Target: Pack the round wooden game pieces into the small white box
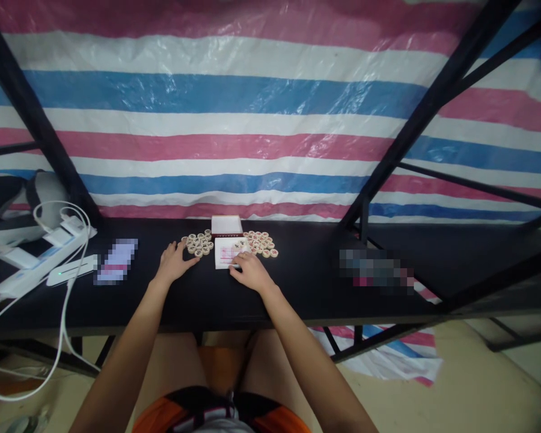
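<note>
On the black tabletop, my left hand (175, 262) lies with thumb and fingers spread beside the left cluster of round xiangqi pieces (199, 243). My right hand (251, 270) rests palm down over the lower right of a white square (220, 262) printed with red grid lines. Its thumb stands apart from its slightly bent fingers; whether anything small lies under them I cannot see. A few pieces (241, 245) sit at its fingertips on the white square. More round pieces (265, 243) are grouped to the right. An open white box (226, 226) with a dark red front edge stands behind.
A blurred phone (117, 261), a white device (72, 270) and a power strip (45, 261) with looping white cables are at the left. Something pixelated (374, 270) lies at the right. Black metal bars (401, 138) frame the table before a striped plastic sheet (234, 96).
</note>
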A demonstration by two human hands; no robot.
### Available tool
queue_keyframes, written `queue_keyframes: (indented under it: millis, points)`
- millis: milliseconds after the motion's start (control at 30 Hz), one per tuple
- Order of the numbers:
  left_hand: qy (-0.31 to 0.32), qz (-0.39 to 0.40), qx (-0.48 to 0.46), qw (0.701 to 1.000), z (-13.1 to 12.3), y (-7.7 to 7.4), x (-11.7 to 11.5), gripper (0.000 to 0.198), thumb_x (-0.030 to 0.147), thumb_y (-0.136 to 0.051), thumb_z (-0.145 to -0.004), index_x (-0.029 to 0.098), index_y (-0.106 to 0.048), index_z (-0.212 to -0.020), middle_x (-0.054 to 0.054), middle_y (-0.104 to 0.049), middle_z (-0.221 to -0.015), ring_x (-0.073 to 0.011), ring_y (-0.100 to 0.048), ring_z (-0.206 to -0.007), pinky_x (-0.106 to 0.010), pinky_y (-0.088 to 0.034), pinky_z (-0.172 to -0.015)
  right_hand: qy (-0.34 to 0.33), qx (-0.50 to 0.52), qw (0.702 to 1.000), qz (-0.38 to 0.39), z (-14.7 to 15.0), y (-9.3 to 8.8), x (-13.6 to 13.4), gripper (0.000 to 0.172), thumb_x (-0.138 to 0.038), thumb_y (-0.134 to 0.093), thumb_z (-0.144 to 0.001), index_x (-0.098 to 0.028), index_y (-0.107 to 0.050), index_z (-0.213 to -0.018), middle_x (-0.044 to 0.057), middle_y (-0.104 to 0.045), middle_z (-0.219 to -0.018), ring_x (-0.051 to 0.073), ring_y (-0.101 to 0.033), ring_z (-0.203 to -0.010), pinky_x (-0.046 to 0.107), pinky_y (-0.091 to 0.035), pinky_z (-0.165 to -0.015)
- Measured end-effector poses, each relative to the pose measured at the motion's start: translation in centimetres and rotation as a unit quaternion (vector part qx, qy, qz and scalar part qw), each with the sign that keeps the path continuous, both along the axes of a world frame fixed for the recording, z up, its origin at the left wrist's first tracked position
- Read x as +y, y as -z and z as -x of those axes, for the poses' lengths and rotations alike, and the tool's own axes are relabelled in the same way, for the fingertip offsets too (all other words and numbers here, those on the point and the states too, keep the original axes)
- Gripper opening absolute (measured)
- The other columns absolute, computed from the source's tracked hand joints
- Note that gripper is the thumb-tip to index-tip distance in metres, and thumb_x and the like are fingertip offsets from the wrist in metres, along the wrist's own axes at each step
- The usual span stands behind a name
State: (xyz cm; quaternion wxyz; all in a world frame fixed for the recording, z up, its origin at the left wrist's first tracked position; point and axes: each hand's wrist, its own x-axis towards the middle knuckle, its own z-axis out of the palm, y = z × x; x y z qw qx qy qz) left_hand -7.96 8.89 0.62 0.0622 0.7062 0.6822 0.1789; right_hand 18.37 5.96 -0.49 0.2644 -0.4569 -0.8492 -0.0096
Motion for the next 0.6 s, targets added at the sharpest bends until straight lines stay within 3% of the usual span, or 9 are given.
queue_keyframes:
  millis: [333,600]
  points:
    - [0.031,-0.013,0.013,0.999,-0.12,0.21,0.49,0.074,0.059,-0.052,-0.083,0.018,-0.036,-0.143,-0.019,-0.049,-0.136,-0.0347,-0.045,-0.126,-0.047,-0.031,-0.103,0.001,-0.009,1.0,0.003,0.04,-0.27,-0.14,0.014,-0.025,-0.055,-0.086,-0.018,-0.067,-0.083,0.006,-0.065,-0.083,0.02,-0.058,-0.087,0.032,-0.041,-0.086]
    - [0.038,-0.031,0.007,0.999,-0.86,0.27,0.14,0.073,0.055,-0.056,-0.082,0.017,-0.039,-0.141,-0.018,-0.044,-0.142,-0.0387,-0.033,-0.134,-0.05,-0.029,-0.106,0.001,-0.013,1.0,-0.003,0.05,-0.29,-0.16,0.018,-0.027,-0.054,-0.089,-0.018,-0.067,-0.083,0.005,-0.066,-0.083,0.019,-0.058,-0.086,0.031,-0.04,-0.085]
